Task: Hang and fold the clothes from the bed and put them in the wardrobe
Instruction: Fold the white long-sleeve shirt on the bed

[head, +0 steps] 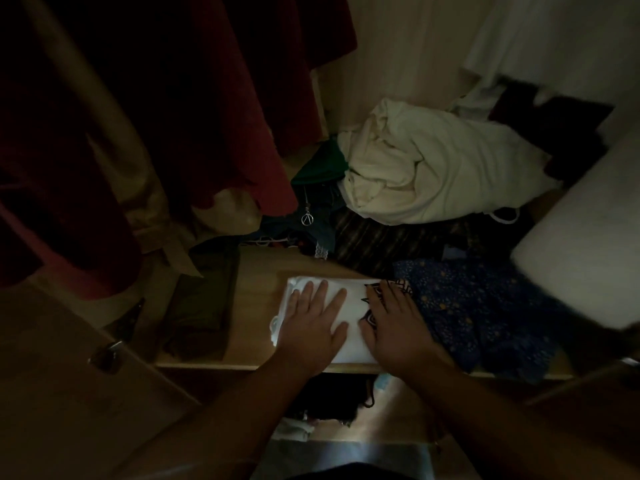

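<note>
Both hands lay flat with fingers straight, left hand [313,323] and right hand [394,323] pressing a folded white shirt [349,306] on the wardrobe shelf [256,282].

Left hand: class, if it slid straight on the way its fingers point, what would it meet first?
Probably the dark striped cloth, just beyond the far edge of the folded white shirt; depth is unclear.

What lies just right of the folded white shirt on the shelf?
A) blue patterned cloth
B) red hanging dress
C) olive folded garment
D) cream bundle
A: the blue patterned cloth borders the white shirt on its right side, past the right hand; the olive garment lies left.
</note>
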The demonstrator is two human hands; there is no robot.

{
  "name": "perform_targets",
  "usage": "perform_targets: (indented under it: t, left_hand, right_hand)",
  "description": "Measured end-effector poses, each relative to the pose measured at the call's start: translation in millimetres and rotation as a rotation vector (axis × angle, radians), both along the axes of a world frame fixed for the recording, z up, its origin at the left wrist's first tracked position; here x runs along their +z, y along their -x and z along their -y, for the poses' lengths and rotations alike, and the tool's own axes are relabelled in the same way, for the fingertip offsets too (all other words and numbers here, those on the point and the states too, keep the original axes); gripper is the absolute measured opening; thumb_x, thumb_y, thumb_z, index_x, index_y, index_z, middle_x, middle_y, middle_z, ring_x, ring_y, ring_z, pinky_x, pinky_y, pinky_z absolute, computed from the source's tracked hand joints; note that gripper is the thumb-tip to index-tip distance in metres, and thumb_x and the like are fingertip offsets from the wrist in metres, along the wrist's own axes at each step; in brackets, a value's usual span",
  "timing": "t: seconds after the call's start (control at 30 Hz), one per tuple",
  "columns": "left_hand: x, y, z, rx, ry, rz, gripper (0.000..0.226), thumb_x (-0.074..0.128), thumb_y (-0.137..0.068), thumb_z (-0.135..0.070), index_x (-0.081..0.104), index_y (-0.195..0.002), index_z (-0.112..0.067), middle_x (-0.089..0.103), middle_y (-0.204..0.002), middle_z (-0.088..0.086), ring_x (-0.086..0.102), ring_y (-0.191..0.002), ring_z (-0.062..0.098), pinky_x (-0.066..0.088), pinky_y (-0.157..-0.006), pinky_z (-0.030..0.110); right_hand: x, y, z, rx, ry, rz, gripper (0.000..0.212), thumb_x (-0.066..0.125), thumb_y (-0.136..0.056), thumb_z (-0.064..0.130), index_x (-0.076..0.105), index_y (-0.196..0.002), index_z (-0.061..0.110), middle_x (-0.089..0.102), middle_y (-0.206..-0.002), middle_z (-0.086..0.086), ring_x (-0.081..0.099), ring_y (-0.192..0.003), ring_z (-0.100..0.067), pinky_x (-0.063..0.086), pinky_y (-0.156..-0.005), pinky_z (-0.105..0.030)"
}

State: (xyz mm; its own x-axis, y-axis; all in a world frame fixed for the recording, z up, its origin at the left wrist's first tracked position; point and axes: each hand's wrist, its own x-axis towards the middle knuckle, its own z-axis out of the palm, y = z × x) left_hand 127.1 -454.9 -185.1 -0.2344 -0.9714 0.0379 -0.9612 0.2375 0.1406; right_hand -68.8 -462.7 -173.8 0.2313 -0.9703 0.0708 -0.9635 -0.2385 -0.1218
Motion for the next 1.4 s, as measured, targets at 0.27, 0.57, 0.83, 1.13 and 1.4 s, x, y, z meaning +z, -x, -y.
perform_targets:
  t: [0.27,0.57,0.83,1.13,1.4]
  left_hand:
    - [13,-3,5,-0.026,-0.119,-0.016,0.066,0.018,-0.096,-0.060,0.004,-0.156,-0.036,-0.001,-0.166,0.002,-0.004,-0.152,0.023,-0.009,-0.121,0.043]
    - [62,18,-63,-0.130,-0.170,-0.186,0.062,0.042,-0.098,-0.039,0.021,-0.155,-0.026,0.017,-0.164,0.004,0.005,-0.151,0.024,0.006,-0.122,0.046]
    - [62,98,-233,-0.412,-0.226,-0.098,0.064,0.044,-0.095,-0.044,0.023,-0.153,-0.028,0.024,-0.161,-0.001,0.016,-0.149,0.024,0.016,-0.120,0.048]
    - [53,260,-489,-0.910,-0.351,-0.094,0.064,0.037,-0.096,-0.047,0.026,-0.154,-0.023,0.026,-0.161,0.003,0.017,-0.149,0.027,0.018,-0.120,0.042]
    - [59,383,-737,-1.455,-0.305,-0.041,0.063,0.041,-0.096,-0.045,0.028,-0.153,-0.022,0.028,-0.160,0.005,0.021,-0.148,0.028,0.019,-0.120,0.044]
  right_hand:
    - [10,1,0,0.036,-0.112,0.028,0.078,0.017,-0.091,0.062,0.029,-0.154,0.017,0.024,-0.161,-0.010,0.020,-0.149,-0.031,0.017,-0.120,-0.051]
    - [55,33,-122,-0.243,0.042,0.302,0.064,0.047,-0.088,0.032,0.037,-0.148,0.012,0.041,-0.150,-0.013,0.035,-0.138,-0.032,0.030,-0.116,-0.043]
    - [67,84,-345,-0.518,0.047,0.277,0.062,0.048,-0.085,0.029,0.040,-0.145,0.017,0.044,-0.147,-0.006,0.036,-0.138,-0.028,0.032,-0.113,-0.040]
    - [44,159,-680,-1.121,0.089,0.166,0.062,0.057,-0.079,0.026,0.050,-0.140,0.012,0.054,-0.140,-0.011,0.046,-0.132,-0.032,0.038,-0.111,-0.042]
    - [44,164,-948,-1.642,0.134,0.139,0.062,0.047,-0.083,0.034,0.049,-0.141,0.013,0.053,-0.141,-0.012,0.045,-0.131,-0.032,0.037,-0.111,-0.045]
